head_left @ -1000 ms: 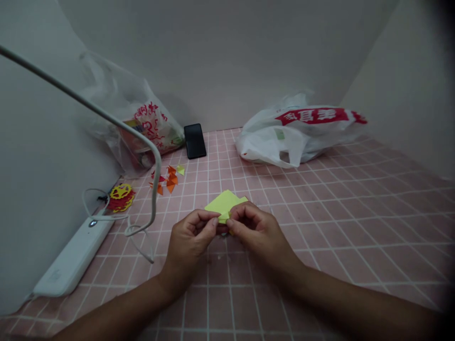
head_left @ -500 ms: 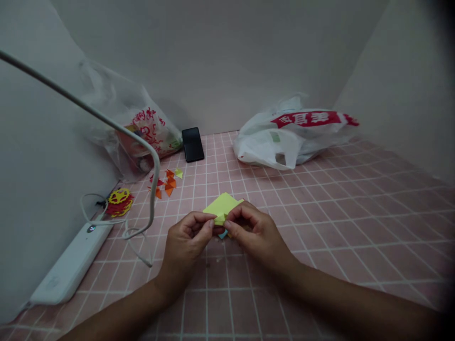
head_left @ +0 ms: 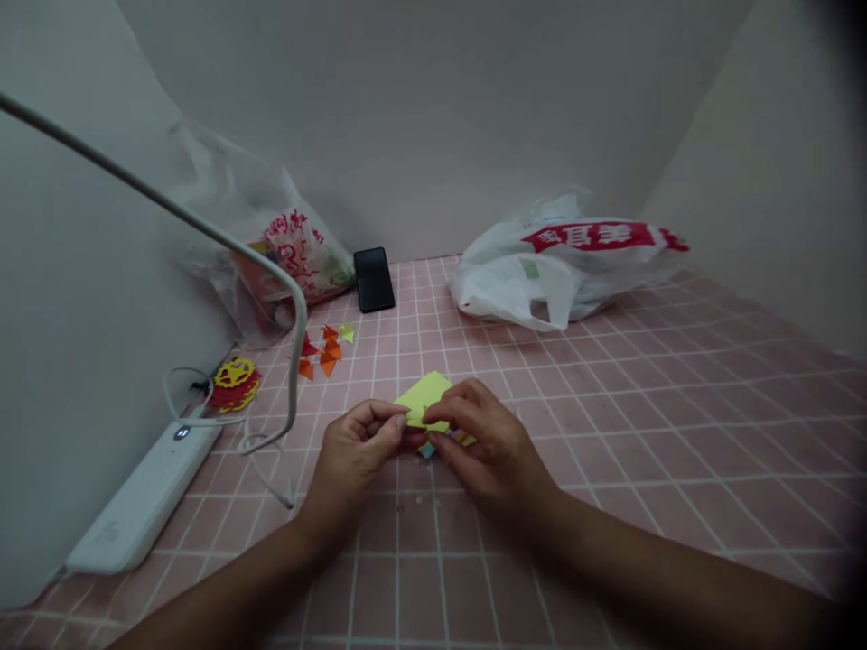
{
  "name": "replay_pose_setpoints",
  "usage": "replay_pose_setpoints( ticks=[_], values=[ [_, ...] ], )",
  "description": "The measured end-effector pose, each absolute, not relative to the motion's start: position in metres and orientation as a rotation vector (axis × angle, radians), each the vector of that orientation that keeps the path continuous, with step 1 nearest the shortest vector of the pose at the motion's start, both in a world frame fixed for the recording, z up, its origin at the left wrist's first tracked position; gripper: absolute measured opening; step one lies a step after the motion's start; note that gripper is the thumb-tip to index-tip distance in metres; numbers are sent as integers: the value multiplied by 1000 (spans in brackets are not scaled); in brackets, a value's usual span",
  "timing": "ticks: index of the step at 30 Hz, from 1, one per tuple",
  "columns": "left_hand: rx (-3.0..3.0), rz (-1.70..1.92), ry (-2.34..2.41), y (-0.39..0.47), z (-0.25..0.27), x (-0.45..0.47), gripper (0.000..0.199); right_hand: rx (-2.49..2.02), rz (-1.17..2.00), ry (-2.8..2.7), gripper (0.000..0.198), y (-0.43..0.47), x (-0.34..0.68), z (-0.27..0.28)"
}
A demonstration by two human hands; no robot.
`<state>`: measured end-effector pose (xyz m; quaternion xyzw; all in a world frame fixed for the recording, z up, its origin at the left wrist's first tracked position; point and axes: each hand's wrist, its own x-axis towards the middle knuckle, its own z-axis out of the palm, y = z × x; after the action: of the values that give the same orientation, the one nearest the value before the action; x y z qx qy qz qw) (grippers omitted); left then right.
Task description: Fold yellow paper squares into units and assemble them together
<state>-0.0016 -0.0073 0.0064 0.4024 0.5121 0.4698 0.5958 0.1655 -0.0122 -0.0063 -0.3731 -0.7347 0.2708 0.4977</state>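
Note:
Between my hands is a small piece of folded yellow paper (head_left: pixel 415 421). My left hand (head_left: pixel 358 456) pinches its left end between thumb and fingers. My right hand (head_left: pixel 496 451) has its thumb and bent forefinger at the paper's right end, with a small point of it showing by the fingertip. Behind and beneath lies a yellow paper sheet (head_left: pixel 429 387) on the table. A bit of blue paper (head_left: pixel 426 450) peeks out under my fingers, and other coloured edges show beside it. The fingers hide much of the folded piece.
Small folded orange papers (head_left: pixel 329 352) and a yellow one (head_left: pixel 347 332) lie left of centre. A black phone (head_left: pixel 374 280), a clear bag (head_left: pixel 291 244) and a white bag (head_left: pixel 521 289) stand at the back. A white lamp-like device (head_left: pixel 145 496), cable (head_left: pixel 298 343) and red-yellow cutouts (head_left: pixel 236 384) are left.
My right forefinger has lifted and bent over the folded paper's right end, and that end looks reshaped. My left hand keeps its pinch. The whole view has shifted slightly.

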Motion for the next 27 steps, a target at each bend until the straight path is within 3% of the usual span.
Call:
replay_pose_setpoints(
  ticks=[17,27],
  values=[
    [939,1011,1114,-8,3,-4,22,-965,556,-1865,14,-8,166,-11],
    [1257,1090,1088,-13,3,-2,7,-933,647,-1757,17,-11,167,-5]
  ],
)
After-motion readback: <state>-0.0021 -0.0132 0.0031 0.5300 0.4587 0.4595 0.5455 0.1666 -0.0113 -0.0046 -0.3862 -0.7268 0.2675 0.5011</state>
